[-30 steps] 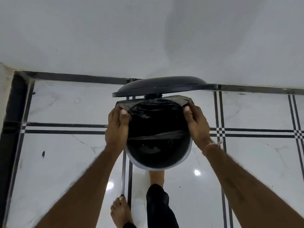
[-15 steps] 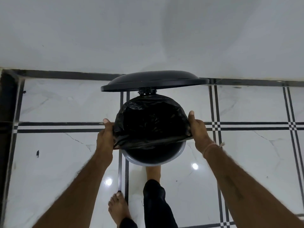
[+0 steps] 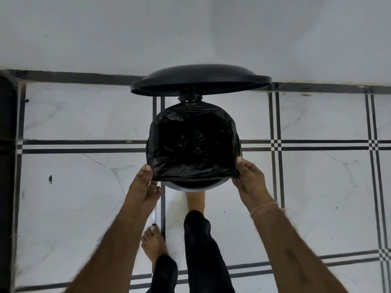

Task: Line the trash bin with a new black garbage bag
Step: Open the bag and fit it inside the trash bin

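Your left hand (image 3: 142, 183) pinches the near-left hem of the black garbage bag (image 3: 193, 142), which is draped over most of the trash bin (image 3: 195, 186) rim, near arc bare. If the raised lid (image 3: 201, 81) drops, probably off the foot-held pedal, it traps the bag. Your right hand (image 3: 249, 180) is clamped on the near-right hem; uneven pulling could tear the film or pop the far edge off.

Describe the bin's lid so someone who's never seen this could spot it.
Start at the white wall's base, where it meets the tiled floor. Above the bag hangs a black, domed round lid, hinged open. It's the only smooth dark disc; the bag is crinkled.
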